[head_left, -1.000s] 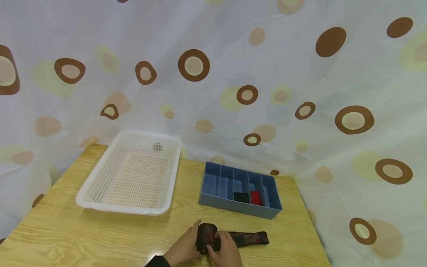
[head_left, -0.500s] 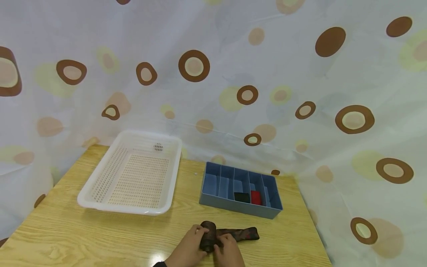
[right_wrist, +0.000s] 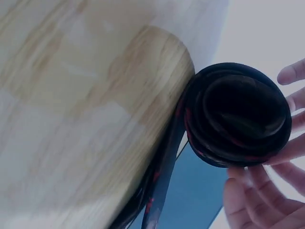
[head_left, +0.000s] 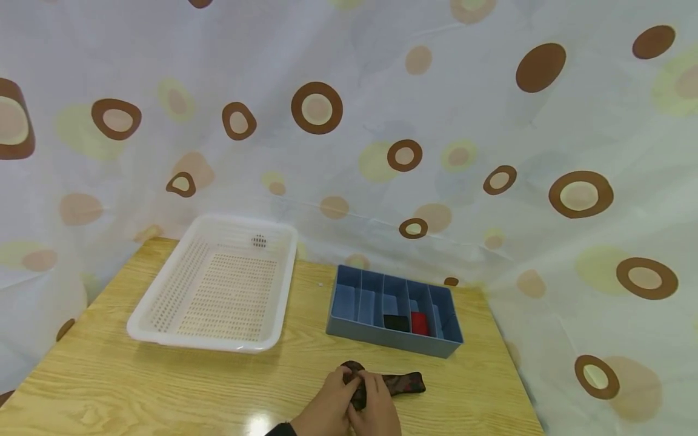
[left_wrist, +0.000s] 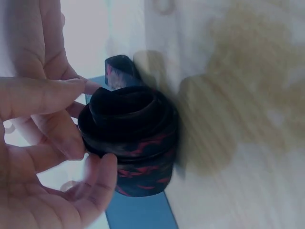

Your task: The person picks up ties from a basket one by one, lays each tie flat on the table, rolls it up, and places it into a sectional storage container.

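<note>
A long strip of dark cloth with a red pattern is partly wound into a thick roll (head_left: 358,398) near the table's front edge. Its flat tail (head_left: 406,383) runs off to the right along the table. My left hand (head_left: 329,401) holds the roll from the left, fingertips on its outer side. From the right, my right hand (head_left: 377,404) grips it too, and the two hands meet over it. In the left wrist view the roll (left_wrist: 143,148) shows a hollow, layered end. The right wrist view shows the other coiled end of the roll (right_wrist: 238,152).
Behind the hands stands a blue divided box (head_left: 382,339), with a black bundle (head_left: 396,323) and a red bundle (head_left: 419,324) in separate compartments. A white perforated basket (head_left: 136,324) is at the back left. A patterned sheet (head_left: 349,151) hangs behind the wooden table (head_left: 180,387).
The roll and both hands have shifted slightly right. My left hand has come over the roll's top to meet the right. The tail is shorter than a second ago.
</note>
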A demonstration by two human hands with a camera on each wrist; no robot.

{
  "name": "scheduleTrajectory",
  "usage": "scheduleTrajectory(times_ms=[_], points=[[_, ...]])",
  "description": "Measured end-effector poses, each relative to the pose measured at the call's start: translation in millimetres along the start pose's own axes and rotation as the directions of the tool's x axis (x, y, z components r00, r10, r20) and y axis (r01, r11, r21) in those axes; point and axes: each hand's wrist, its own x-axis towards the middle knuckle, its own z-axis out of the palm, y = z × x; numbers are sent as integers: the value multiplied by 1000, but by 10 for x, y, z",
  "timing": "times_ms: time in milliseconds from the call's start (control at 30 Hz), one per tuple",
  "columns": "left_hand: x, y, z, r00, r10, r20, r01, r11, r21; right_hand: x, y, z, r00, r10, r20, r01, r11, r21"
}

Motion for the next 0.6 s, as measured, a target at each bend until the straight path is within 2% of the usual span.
scheduleTrajectory(times_ms=[67, 133, 233, 333, 367, 433, 500, 600], points=[[1, -22, 25, 999, 35, 23, -34, 998, -54, -2, 32, -25, 998, 51, 46, -52, 999, 11], [-7, -50, 46, 999, 40, 27, -36, 988, -149, -2, 69, -43, 991, 114, 71, -116, 993, 24], [-34, -75, 55, 998, -53, -20, 46, 964, -261, 0, 131, -54, 974, 215, 77, -217, 976, 23], [-61, -88, 51, 980, -193, -57, 164, 932, -323, 10, 195, -62, 949, 304, 85, -307, 951, 26], [-64, -94, 53, 971, -234, -53, 203, 920, -335, 11, 218, -68, 941, 327, 92, -331, 943, 32], [-60, -110, 65, 962, -274, -15, 249, 894, -373, 8, 269, -72, 925, 362, 120, -372, 925, 76], [-47, -131, 96, 967, -253, 21, 238, 876, -420, -5, 318, -73, 916, 367, 164, -390, 910, 141], [-27, -154, 146, 982, -189, 25, 180, 873, -453, -27, 372, -61, 912, 339, 231, -389, 892, 228]])
